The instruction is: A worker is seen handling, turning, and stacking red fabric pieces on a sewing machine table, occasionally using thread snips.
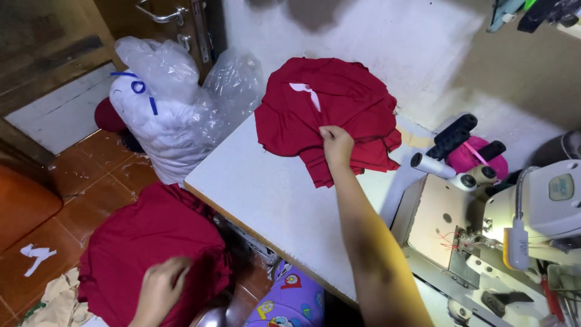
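Down at the left, your left hand (160, 287) presses its curled fingers into the red cloth pile (148, 251) below the worktop (278, 200). Further right, your right hand (336, 144) pinches a fold of the red stack (339, 100) on the worktop's far corner. Tugging there could drag the overhanging layers off the edge onto the floor.

Light: bright, warm, from above
Shadow: dark patch on the wall (315, 12) at top edge
Blur: left hand (160, 287) soft
Edges: wide-angle bending
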